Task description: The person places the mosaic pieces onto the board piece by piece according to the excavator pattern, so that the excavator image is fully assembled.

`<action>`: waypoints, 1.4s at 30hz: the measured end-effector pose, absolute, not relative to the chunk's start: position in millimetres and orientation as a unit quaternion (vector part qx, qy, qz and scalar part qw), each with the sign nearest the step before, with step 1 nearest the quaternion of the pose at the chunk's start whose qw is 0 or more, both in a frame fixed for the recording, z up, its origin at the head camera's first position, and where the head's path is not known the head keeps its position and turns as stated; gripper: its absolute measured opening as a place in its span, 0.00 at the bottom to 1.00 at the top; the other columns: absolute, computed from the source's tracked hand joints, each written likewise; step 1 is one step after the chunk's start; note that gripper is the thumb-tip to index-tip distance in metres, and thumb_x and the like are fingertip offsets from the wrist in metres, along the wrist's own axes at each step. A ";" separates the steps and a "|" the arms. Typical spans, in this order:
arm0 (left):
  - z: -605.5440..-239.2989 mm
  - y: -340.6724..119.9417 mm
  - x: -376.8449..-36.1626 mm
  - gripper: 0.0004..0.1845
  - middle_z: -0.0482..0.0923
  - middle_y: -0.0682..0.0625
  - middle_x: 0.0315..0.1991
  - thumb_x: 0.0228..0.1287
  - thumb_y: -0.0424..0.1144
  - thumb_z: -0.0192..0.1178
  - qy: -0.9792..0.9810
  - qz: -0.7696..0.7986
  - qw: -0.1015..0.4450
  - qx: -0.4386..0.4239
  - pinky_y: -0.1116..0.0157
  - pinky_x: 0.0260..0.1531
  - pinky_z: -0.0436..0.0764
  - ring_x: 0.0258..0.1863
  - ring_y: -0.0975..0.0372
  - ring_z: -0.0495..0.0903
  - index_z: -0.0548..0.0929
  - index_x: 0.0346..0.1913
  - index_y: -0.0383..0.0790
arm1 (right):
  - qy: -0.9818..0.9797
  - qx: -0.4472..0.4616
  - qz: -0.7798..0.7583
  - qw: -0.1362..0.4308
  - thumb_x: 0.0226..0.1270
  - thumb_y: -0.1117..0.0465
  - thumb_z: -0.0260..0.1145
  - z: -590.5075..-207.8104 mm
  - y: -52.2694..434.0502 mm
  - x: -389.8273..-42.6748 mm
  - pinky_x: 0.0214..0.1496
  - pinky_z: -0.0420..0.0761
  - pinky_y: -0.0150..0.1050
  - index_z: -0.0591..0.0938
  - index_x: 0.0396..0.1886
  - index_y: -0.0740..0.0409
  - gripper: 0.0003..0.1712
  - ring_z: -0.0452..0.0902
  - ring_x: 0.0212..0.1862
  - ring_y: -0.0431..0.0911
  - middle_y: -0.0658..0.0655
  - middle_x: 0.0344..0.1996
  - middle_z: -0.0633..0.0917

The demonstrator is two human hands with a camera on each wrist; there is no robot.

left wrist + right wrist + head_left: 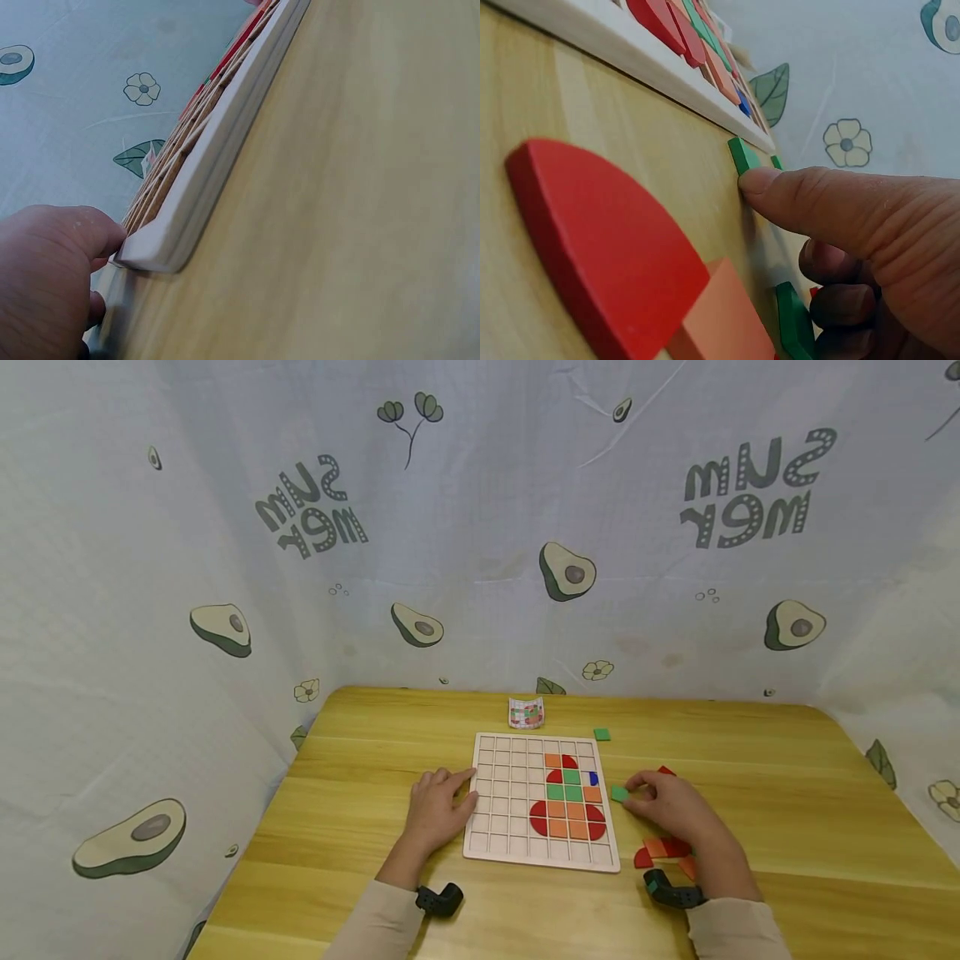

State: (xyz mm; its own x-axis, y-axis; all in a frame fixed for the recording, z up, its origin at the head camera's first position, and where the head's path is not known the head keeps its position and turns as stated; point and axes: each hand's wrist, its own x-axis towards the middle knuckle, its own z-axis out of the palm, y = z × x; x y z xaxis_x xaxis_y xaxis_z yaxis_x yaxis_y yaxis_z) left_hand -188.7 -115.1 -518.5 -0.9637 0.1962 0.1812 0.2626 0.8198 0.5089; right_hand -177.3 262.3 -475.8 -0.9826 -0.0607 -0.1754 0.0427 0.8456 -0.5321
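A white square grid board (491,847) lies on the table, bearing orange and green squares, red quarter-circles and a blue piece (594,778) in its right half. Along the board's left edge rests my left hand (438,810), its thumb and index finger touching the rim. The left wrist view shows the thumb (90,229) against a board corner. To the right of the board, my right hand (671,806) pinches a green square tile (619,793) between thumb and fingers, just off the rim. In the right wrist view that green tile (742,156) sticks out beyond the thumb.
Another green square (602,735) lies past the board's far right corner. Near the right wrist are loose red and orange pieces (654,847), partly hidden by the arm. A small patterned card (527,713) stands behind the board. A printed curtain (480,527) hangs behind the table.
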 end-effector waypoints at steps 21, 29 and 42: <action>-520.7 -115.7 -188.8 0.22 0.79 0.54 0.38 0.70 0.52 0.60 -0.952 -0.270 0.070 -0.127 0.63 0.40 0.60 0.34 0.63 0.64 0.83 0.65 0.55 | 0.954 -0.022 -0.289 0.078 0.67 0.49 0.71 -453.3 215.1 -175.8 0.28 0.67 0.37 0.82 0.50 0.57 0.20 0.68 0.28 0.45 0.52 0.25 0.74; -520.9 -115.3 -189.7 0.22 0.77 0.55 0.36 0.71 0.52 0.60 -0.951 -0.269 0.080 -0.128 0.64 0.39 0.60 0.34 0.64 0.63 0.83 0.64 0.54 | 0.945 -0.104 -0.297 0.087 0.67 0.53 0.72 -455.9 170.8 -181.1 0.25 0.66 0.34 0.84 0.45 0.54 0.13 0.68 0.22 0.43 0.49 0.20 0.74; -521.0 -115.6 -190.5 0.23 0.77 0.55 0.36 0.70 0.52 0.60 -0.954 -0.263 0.071 -0.127 0.63 0.40 0.61 0.35 0.63 0.65 0.83 0.65 0.55 | 0.953 -0.094 -0.277 0.075 0.68 0.56 0.71 -475.1 148.2 -191.4 0.33 0.67 0.38 0.85 0.47 0.54 0.12 0.68 0.28 0.44 0.50 0.22 0.74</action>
State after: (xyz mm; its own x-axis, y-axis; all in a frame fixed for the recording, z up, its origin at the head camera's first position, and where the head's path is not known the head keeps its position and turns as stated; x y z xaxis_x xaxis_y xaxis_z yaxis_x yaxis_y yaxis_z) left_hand -190.5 -115.6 -521.0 -0.9576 0.2050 0.2022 0.2797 0.8294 0.4835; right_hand -191.4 148.2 -475.1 -0.9712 -0.2200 -0.0913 -0.1368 0.8289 -0.5424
